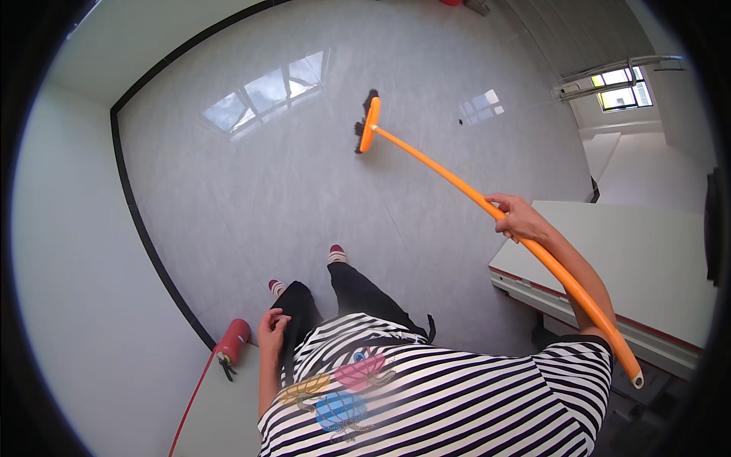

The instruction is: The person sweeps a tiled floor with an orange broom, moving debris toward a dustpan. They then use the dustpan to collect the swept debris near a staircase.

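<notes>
One hand works: right hand (520, 218) clamped on orange broom (487, 206) handle, brush head on grey floor (266, 190) well ahead. Left hand (272, 329) loosely curled, empty, against thigh; red extinguisher (233, 342) just beside it.

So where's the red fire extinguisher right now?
In the head view the red fire extinguisher lies on the floor at the person's lower left, against the wall's dark baseboard, just left of the left hand.

No packages, labels, signs or screens show anywhere in the frame, from the grey floor at the centre to the pale worktop at right.
</notes>
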`<action>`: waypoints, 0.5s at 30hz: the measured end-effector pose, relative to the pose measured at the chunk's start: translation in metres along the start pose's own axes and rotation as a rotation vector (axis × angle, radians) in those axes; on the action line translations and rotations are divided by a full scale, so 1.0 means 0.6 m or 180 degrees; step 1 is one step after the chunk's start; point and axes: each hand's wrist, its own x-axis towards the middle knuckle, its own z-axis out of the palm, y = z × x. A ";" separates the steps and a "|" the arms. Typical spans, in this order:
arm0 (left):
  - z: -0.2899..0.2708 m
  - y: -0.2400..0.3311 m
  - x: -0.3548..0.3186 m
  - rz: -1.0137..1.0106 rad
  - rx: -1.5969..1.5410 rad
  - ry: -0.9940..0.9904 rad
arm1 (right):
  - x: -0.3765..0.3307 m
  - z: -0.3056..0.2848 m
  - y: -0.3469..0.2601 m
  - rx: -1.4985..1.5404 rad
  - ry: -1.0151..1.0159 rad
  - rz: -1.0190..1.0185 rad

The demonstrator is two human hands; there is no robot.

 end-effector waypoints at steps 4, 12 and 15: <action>-0.024 0.015 0.004 -0.0086 -0.0056 0.0109 | 0.051 0.126 -0.065 0.0589 -0.0642 -0.0260; -0.141 0.033 0.049 -0.0277 0.0097 0.0125 | 0.316 0.503 -0.257 0.0656 -0.1697 -0.0931; -0.208 0.051 0.092 -0.0236 -0.0016 0.0150 | 0.329 0.466 -0.246 0.0348 -0.1570 -0.0648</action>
